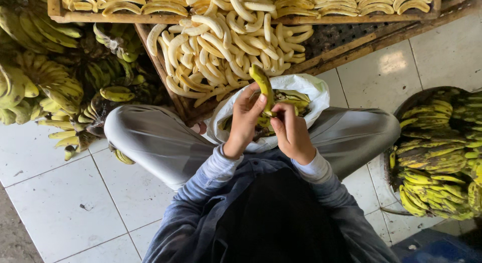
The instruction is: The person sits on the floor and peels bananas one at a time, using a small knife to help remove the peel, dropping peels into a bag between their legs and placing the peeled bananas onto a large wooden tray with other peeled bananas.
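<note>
1. Head view, hands: the left hand and right hand are close together, both closed on one green-yellow banana that stands tilted up between them, over the person's lap.
2. Just beneath the hands sits a white bag, open, with peel scraps inside (their number cannot be told).
3. Beyond the hands lies a wooden tray heaped with peeled bananas, far too many to count; a second wooden tray farther off holds more in rows.
4. To the left of the hands, unpeeled bunches pile up on the floor; to the right, a round basket holds more bunches (several, overlapping, no exact count).
5. Judgement on risk: the banana is gripped low while its tip leans away, so a hard pull on the peel could snap the fruit or let it slip onto the white tiled floor; peel could also miss the bag.
6. Counts: two hands, one banana held, one bag, two trays, one basket.
</note>
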